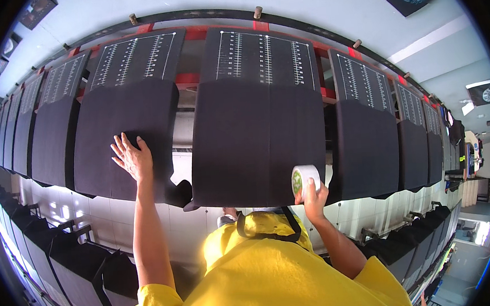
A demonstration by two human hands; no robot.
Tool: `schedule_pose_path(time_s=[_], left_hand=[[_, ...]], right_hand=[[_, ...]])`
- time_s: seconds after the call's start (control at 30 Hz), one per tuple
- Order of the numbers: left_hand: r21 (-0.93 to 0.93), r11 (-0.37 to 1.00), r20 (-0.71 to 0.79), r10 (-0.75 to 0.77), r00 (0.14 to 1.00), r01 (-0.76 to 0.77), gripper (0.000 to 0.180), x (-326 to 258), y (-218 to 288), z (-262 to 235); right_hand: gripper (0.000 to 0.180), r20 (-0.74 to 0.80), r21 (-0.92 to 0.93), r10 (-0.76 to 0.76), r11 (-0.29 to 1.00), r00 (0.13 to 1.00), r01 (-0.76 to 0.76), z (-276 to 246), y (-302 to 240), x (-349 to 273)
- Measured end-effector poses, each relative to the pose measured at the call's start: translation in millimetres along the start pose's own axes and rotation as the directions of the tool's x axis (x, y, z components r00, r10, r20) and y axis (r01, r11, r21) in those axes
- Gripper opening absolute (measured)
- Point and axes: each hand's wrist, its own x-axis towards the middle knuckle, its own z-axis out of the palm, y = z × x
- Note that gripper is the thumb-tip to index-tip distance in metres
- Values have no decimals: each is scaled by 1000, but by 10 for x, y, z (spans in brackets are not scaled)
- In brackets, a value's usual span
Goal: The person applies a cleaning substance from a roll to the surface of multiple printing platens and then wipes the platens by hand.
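- Tape roll point(313, 174), white outside with green showing at its core, is held above the near right corner of the middle board point(252, 57), over the black cloth point(255, 135) by which that board is covered.
- Judged by its look, the roll should be light and firm, hardly fragile, with a smooth face that might slip a little; it is best taken across its width, thumb on one side and fingers on the other.
- The cloth looks soft and easily creased, so it would best be handled with a flat palm or by its near edge.
- By the right hand point(316, 202), the roll is grasped at its near side, the fingers being closed only as far as its width allows.
- By the left hand point(135, 158), nothing is grasped: its fingers are spread wide, palm down, over the left board's cloth point(113, 113), between its side edges. How firmly it is pressed cannot be told.
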Motion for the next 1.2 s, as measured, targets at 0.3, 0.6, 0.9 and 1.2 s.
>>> schedule_pose_path(time_s=[0.3, 0.6, 0.9, 1.2], left_hand=[[40, 999, 3, -2, 1000, 2, 59, 5, -6, 4], [38, 999, -13, 22, 1000, -22, 58, -15, -23, -5], [18, 1000, 11, -3, 1000, 3, 59, -3, 15, -28], [10, 1000, 0, 3, 1000, -3, 61, 7, -18, 21]], right_hand=[[39, 37, -24, -173, 985, 984, 174, 359, -195, 1283], [47, 16, -52, -233, 971, 972, 234, 714, -561, 2689], [48, -10, 96, -151, 984, 988, 152, 815, -611, 2695], [56, 64, -29, -71, 997, 995, 73, 384, -233, 1002]])
